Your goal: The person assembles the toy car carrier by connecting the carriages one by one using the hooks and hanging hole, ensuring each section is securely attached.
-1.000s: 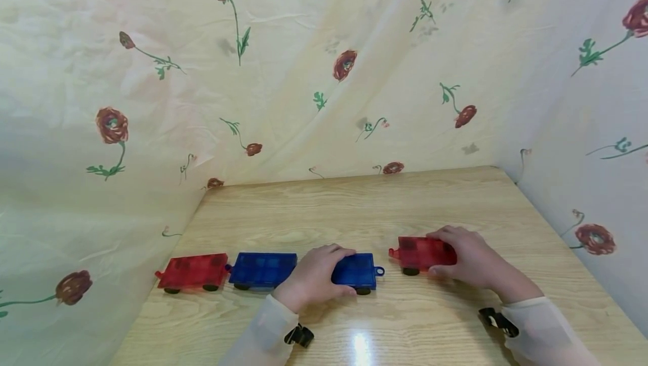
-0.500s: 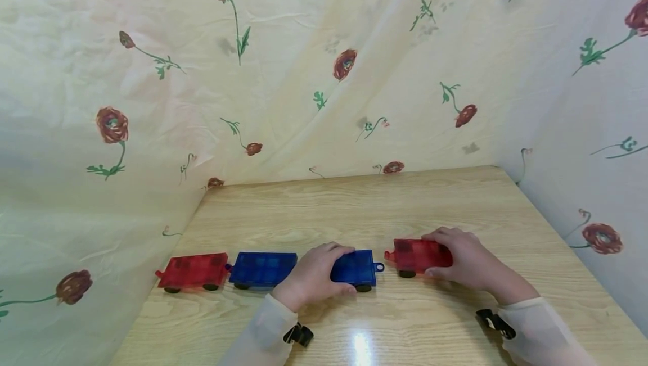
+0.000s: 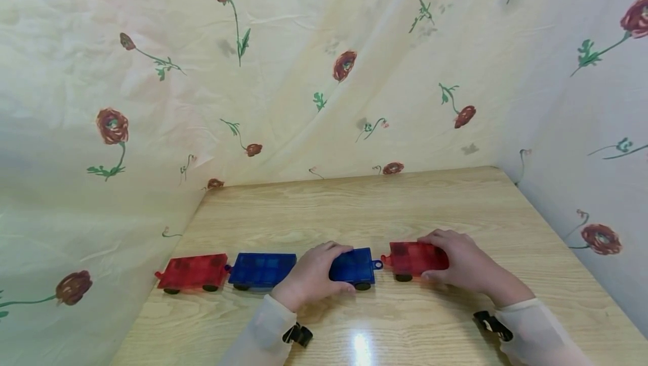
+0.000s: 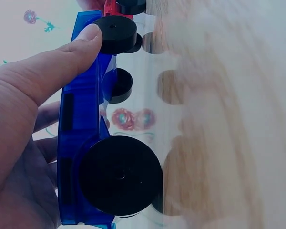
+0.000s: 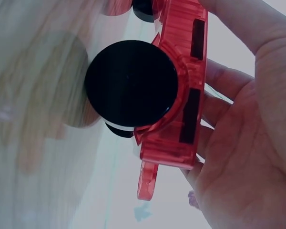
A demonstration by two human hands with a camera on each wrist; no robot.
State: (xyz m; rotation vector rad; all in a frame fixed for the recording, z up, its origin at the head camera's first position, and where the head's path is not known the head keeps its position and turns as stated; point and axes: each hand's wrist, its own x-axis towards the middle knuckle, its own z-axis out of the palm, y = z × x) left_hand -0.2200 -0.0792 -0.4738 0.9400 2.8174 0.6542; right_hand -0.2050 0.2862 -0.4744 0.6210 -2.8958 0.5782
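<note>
A blue toy train car (image 3: 354, 267) with black wheels stands on the table, gripped by my left hand (image 3: 315, 277) from above. In the left wrist view, the thumb (image 4: 81, 52) lies along the side of the blue car (image 4: 83, 100). My right hand (image 3: 458, 262) holds a red toy train car (image 3: 412, 258) between thumb and fingers, its wheels at the tabletop. The red car's hook (image 3: 387, 260) meets the blue car's ring (image 3: 377, 265); whether they are linked I cannot tell. In the right wrist view, the red car (image 5: 178, 71) shows a loop at its lower end.
To the left, another red train car (image 3: 194, 271) and another blue train car (image 3: 264, 267) stand in the same row, joined end to end. The wooden table (image 3: 354, 203) is bordered at the back and sides by flowered cloth (image 3: 283, 90).
My right hand has slid the red car leftward and slightly toward me, closing the gap to the blue car. My left hand has barely moved, still holding the blue car.
</note>
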